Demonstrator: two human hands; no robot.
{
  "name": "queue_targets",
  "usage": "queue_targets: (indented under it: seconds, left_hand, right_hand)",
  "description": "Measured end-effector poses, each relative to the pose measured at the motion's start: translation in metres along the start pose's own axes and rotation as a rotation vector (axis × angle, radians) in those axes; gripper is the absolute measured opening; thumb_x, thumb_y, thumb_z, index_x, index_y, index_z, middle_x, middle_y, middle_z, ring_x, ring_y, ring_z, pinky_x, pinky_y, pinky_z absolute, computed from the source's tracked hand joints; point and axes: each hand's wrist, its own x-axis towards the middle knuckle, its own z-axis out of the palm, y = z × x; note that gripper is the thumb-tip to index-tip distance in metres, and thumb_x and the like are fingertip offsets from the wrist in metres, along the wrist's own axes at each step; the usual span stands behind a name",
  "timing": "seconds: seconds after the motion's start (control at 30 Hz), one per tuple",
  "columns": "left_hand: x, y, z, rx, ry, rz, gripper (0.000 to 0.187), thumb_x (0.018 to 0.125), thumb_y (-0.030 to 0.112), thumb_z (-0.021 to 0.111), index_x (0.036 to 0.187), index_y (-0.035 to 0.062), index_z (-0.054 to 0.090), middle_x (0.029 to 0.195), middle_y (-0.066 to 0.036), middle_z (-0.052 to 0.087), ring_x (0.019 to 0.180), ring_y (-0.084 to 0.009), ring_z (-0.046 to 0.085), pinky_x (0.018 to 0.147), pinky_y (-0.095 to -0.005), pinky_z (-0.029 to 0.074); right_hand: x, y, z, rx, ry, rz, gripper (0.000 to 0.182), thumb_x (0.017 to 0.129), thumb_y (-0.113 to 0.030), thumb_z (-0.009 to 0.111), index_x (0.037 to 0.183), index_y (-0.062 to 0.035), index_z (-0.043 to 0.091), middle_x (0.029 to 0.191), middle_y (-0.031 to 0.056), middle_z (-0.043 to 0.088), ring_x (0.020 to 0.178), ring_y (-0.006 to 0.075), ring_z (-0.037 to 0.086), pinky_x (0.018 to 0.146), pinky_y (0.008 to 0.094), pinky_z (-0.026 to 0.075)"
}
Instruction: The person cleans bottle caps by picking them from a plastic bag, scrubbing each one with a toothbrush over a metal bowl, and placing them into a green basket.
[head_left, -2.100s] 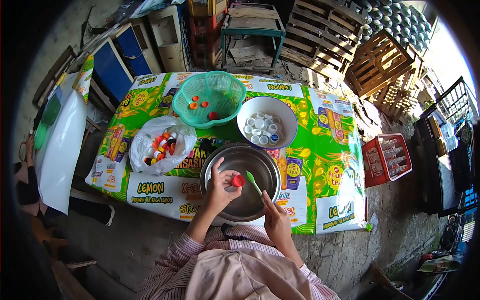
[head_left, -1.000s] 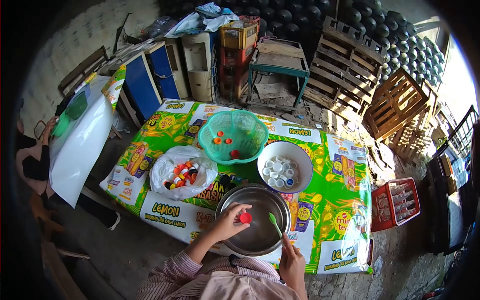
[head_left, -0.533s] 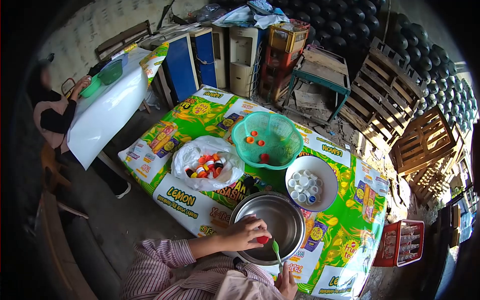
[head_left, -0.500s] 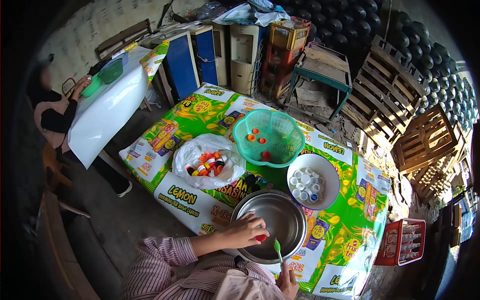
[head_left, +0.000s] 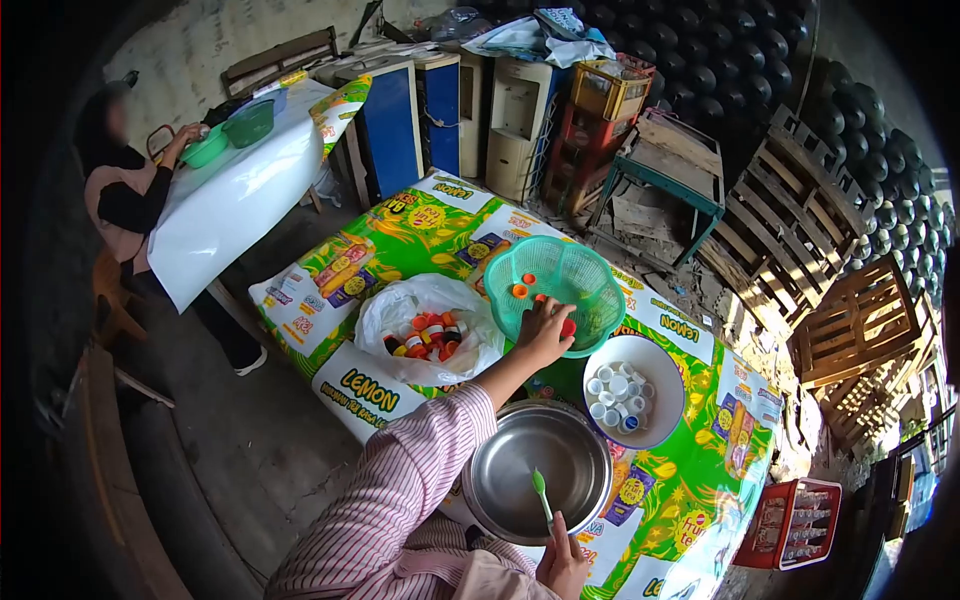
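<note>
My left hand (head_left: 545, 332) is over the near side of the green plastic basket (head_left: 500, 265), fingers curled. A red bottle cap (head_left: 568, 328) shows between its thumb and fingers. Orange caps (head_left: 520, 292) lie in the basket beyond the hand, which hides part of the basket's floor. My right hand (head_left: 565, 565) grips the handle of a small green brush-like tool (head_left: 541, 484); its tip points up over the steel bowl (head_left: 480, 440). The tool's head is too small to make out clearly.
A white plastic bag (head_left: 385, 305) of mixed coloured caps stands left of the basket. To the right, a white bowl (head_left: 677, 385) holds white caps. At the left, a person (head_left: 125, 190) sits at another table. A red crate (head_left: 790, 525) stands on the floor at right.
My left hand has moved from the steel bowl, forward to the green basket, with the red cap in it. My right hand still holds the green tool by the bowl. The view has shifted slightly.
</note>
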Motion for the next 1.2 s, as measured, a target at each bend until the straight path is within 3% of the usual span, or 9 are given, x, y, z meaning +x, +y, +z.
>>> queue_targets:
  seconds: [0.07,0.13,0.3,0.43,0.63,0.73,0.9,1.13,1.2]
  left_hand:
    - [-0.009,0.009,0.009,0.018,0.142,-0.100,0.079,0.071,0.032,0.072,0.134,0.0085,0.030,0.130,-0.017,0.036,0.119,-0.0343,0.038,0.097,-0.0463,0.031]
    - [-0.021,0.011,-0.008,-0.078,0.222,0.050,0.088,0.072,0.033,0.071,0.139,0.0060,0.021,0.137,-0.020,0.026,0.123,-0.0382,0.030,0.097,-0.0505,0.030]
    - [-0.066,-0.046,-0.068,-0.015,0.587,-0.026,0.050,0.078,0.025,0.065,0.119,0.0053,0.044,0.113,-0.014,0.048,0.105,-0.0322,0.044,0.088,-0.0451,0.034]
    - [-0.118,-0.113,-0.099,0.267,0.362,-0.298,0.031,0.076,0.020,0.064,0.105,0.0149,0.054,0.103,-0.006,0.052,0.100,-0.0277,0.046,0.083,-0.0439,0.035]
    - [-0.184,-0.110,-0.099,0.269,0.342,-0.332,0.081,0.069,0.027,0.073,0.133,0.0037,0.029,0.127,-0.018,0.037,0.116,-0.0356,0.037,0.096,-0.0472,0.030]
    - [-0.199,-0.113,-0.087,0.225,0.316,-0.366,0.087,0.067,0.027,0.075,0.134,0.0011,0.026,0.130,-0.020,0.035,0.118,-0.0372,0.034,0.099,-0.0481,0.028]
    - [-0.204,-0.110,-0.091,0.259,0.289,-0.295,0.056,0.070,0.024,0.072,0.121,0.0197,0.051,0.128,-0.009,0.037,0.115,-0.0324,0.035,0.094,-0.0454,0.030]
    - [-0.179,-0.106,-0.108,0.271,0.177,-0.187,0.049,0.077,0.030,0.064,0.122,0.0192,0.050,0.126,-0.006,0.041,0.116,-0.0269,0.035,0.094,-0.0425,0.026]
    - [-0.166,-0.122,-0.109,0.267,0.294,-0.215,0.032,0.077,0.022,0.062,0.108,0.0176,0.057,0.115,-0.005,0.045,0.110,-0.0253,0.038,0.091,-0.0422,0.027]
  right_hand:
    - [0.007,-0.007,-0.007,-0.006,0.136,-0.073,0.053,0.083,-0.002,0.050,0.133,-0.0171,0.044,0.085,0.0201,0.058,0.057,0.0357,0.053,0.050,0.0443,0.040]
    - [0.009,0.000,-0.008,0.082,0.116,0.001,0.047,0.084,-0.001,0.048,0.129,-0.0125,0.047,0.088,0.0226,0.056,0.066,0.0395,0.054,0.057,0.0467,0.042]
    - [-0.002,0.030,-0.005,0.087,0.227,0.030,0.039,0.088,-0.005,0.046,0.127,-0.0086,0.049,0.099,0.0272,0.058,0.084,0.0435,0.057,0.068,0.0453,0.046]
    - [-0.004,0.032,-0.013,0.104,0.200,0.129,0.040,0.088,-0.004,0.046,0.128,-0.0087,0.048,0.099,0.0260,0.059,0.082,0.0412,0.058,0.069,0.0426,0.047]
    - [0.000,0.010,-0.016,0.130,0.192,0.171,0.042,0.087,0.000,0.045,0.128,-0.0068,0.047,0.101,0.0260,0.059,0.086,0.0403,0.059,0.072,0.0397,0.047]
    - [0.000,0.009,-0.009,0.109,0.236,0.084,0.041,0.087,0.000,0.046,0.128,-0.0060,0.047,0.104,0.0264,0.058,0.091,0.0403,0.059,0.075,0.0393,0.047]
    - [-0.005,0.008,-0.004,0.113,0.215,0.084,0.038,0.088,-0.002,0.047,0.126,-0.0054,0.049,0.107,0.0259,0.058,0.093,0.0397,0.059,0.076,0.0406,0.047]
    - [-0.007,0.014,0.003,0.072,0.227,0.019,0.037,0.088,-0.003,0.045,0.125,-0.0055,0.050,0.099,0.0266,0.058,0.080,0.0407,0.058,0.066,0.0425,0.047]
    - [-0.005,0.012,0.004,0.064,0.266,-0.024,0.036,0.088,-0.003,0.044,0.124,-0.0054,0.050,0.096,0.0271,0.058,0.078,0.0408,0.058,0.065,0.0428,0.046]
